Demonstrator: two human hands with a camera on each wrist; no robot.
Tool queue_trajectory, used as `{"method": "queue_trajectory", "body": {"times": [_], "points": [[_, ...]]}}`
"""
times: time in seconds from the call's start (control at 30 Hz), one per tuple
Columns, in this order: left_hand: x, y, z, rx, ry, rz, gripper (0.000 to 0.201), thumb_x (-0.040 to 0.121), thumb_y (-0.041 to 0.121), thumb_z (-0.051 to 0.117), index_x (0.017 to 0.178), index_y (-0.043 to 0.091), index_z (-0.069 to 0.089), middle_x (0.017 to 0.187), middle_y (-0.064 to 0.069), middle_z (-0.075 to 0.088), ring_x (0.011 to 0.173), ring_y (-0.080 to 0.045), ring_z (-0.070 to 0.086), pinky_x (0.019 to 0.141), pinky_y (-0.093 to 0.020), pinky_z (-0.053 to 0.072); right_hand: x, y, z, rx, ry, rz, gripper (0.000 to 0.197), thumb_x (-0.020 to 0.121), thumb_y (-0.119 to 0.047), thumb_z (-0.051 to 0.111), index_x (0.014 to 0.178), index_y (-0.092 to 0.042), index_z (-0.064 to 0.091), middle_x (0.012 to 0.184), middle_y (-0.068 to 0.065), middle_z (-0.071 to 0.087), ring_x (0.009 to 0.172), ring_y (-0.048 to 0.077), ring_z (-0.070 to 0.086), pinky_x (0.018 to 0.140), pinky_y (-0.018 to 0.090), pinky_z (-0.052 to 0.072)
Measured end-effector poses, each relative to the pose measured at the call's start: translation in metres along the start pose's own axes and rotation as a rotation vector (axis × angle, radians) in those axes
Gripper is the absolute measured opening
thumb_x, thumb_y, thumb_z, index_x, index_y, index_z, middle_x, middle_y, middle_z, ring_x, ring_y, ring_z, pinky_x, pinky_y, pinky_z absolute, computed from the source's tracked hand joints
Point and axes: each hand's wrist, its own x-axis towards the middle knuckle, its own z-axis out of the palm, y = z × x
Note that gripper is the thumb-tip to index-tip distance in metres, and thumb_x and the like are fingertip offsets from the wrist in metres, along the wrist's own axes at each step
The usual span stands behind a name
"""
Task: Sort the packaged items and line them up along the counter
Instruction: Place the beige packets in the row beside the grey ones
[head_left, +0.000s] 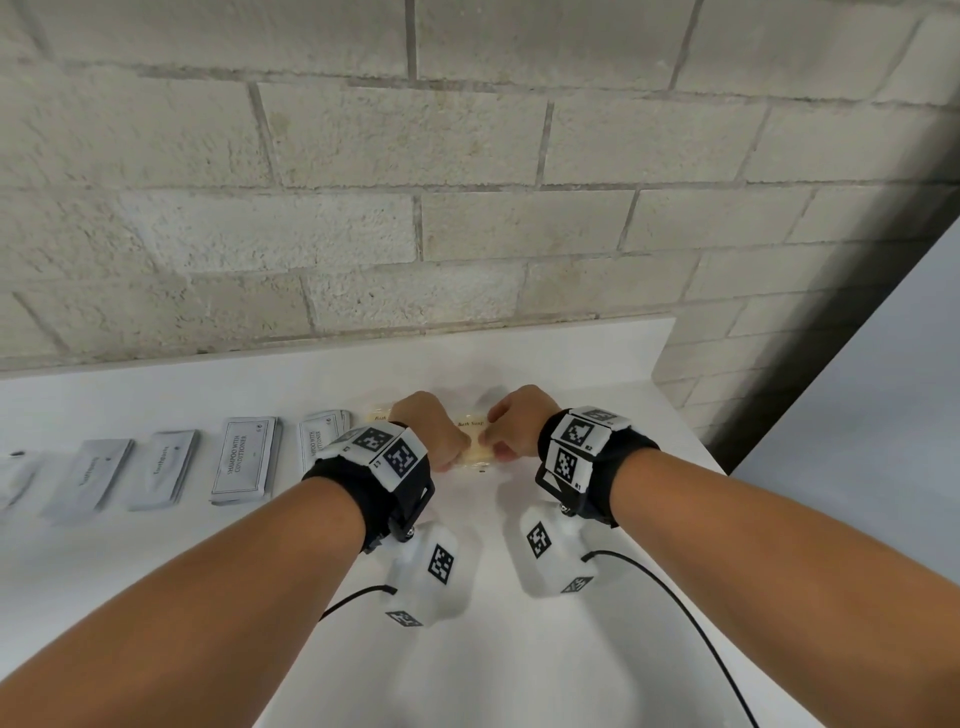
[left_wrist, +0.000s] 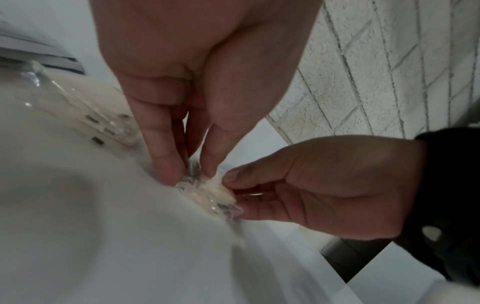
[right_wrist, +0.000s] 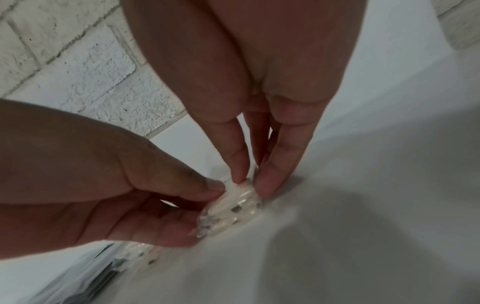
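A clear-wrapped bath soap bar (head_left: 475, 453) lies on the white counter (head_left: 519, 649) near its right end. My left hand (head_left: 448, 457) pinches the bar's left end and my right hand (head_left: 500, 446) pinches its right end. In the left wrist view my left hand (left_wrist: 192, 174) nips the crinkled wrapper of the soap (left_wrist: 207, 194), with the right hand (left_wrist: 311, 185) opposite. The right wrist view shows my right hand (right_wrist: 253, 181) on the same soap (right_wrist: 233, 203). A second bath soap pack (head_left: 378, 415) lies just left, partly hidden by my left hand.
To the left runs a row of packets: two stacks of shampoo-with-conditioner sachets (head_left: 243, 460), (head_left: 322, 434), then toothpaste sachets (head_left: 165, 467), (head_left: 96, 475). A block wall (head_left: 467, 208) backs the counter. The counter ends at its right edge (head_left: 691, 431).
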Motion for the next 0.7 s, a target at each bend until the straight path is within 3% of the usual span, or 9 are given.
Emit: {"method": "queue_trajectory", "body": {"times": [0.1,0.2,0.27,0.4,0.5,0.6,0.7], "points": [[0.006,-0.003,0.001,0.041,0.027,0.014,0.03,0.088,0.024,0.062,0.098,-0.002,0.071,0.085,-0.011,0.073,0.073,-0.022,0.069,0.076,-0.03,0.059,-0.008,0.001,0.001,-0.056,-0.014,-0.043,0.015,0.072,-0.005,0.072,0.084,-0.009,0.064,0.079,0.009,0.063,0.073,0.023,0.064,0.075,0.033,0.057],[0.006,-0.005,0.0,0.06,0.025,0.041,0.03,0.089,0.023,0.06,0.1,-0.003,0.071,0.093,-0.014,0.075,0.082,-0.024,0.073,0.081,-0.034,0.06,-0.02,0.002,0.002,-0.226,-0.085,-0.077,0.058,0.062,-0.013,0.082,0.115,-0.007,0.06,0.106,0.009,0.069,0.096,0.027,0.068,0.091,0.038,0.055],[0.008,-0.007,0.001,0.091,0.022,0.06,0.03,0.089,0.023,0.06,0.101,-0.002,0.071,0.096,-0.014,0.075,0.088,-0.025,0.073,0.083,-0.035,0.059,-0.025,0.003,0.004,-0.351,-0.048,-0.094,0.065,0.065,-0.014,0.082,0.123,-0.005,0.055,0.116,0.008,0.066,0.104,0.025,0.065,0.092,0.037,0.054],[0.008,-0.008,0.002,0.132,0.04,0.058,0.027,0.088,0.019,0.059,0.096,-0.004,0.07,0.098,-0.016,0.074,0.088,-0.028,0.072,0.081,-0.034,0.058,-0.022,0.0,0.011,-0.409,0.038,-0.115,0.039,0.066,-0.013,0.076,0.103,-0.004,0.065,0.105,0.009,0.07,0.09,0.022,0.067,0.072,0.028,0.053],[0.007,-0.007,-0.001,0.174,0.085,0.047,0.017,0.087,0.015,0.059,0.083,0.0,0.065,0.098,-0.017,0.074,0.075,-0.025,0.064,0.068,-0.031,0.051,-0.016,-0.004,0.014,-0.385,0.05,-0.11,0.03,0.065,-0.012,0.076,0.092,-0.002,0.067,0.093,0.009,0.07,0.077,0.02,0.062,0.065,0.026,0.05],[0.008,-0.007,-0.006,0.168,0.116,0.029,0.02,0.085,0.011,0.059,0.093,-0.005,0.068,0.099,-0.017,0.073,0.09,-0.028,0.071,0.077,-0.035,0.057,-0.009,-0.01,0.016,-0.386,0.058,-0.12,0.02,0.067,-0.01,0.075,0.081,-0.007,0.061,0.082,0.006,0.062,0.073,0.02,0.057,0.058,0.023,0.045],[0.007,-0.004,-0.012,0.253,0.105,0.053,0.013,0.086,0.009,0.057,0.077,0.002,0.063,0.099,-0.017,0.073,0.095,-0.03,0.071,0.081,-0.034,0.056,-0.001,-0.015,0.019,-0.397,0.039,-0.134,0.02,0.068,-0.011,0.075,0.078,-0.007,0.058,0.079,0.006,0.059,0.07,0.021,0.055,0.05,0.02,0.039]]}}
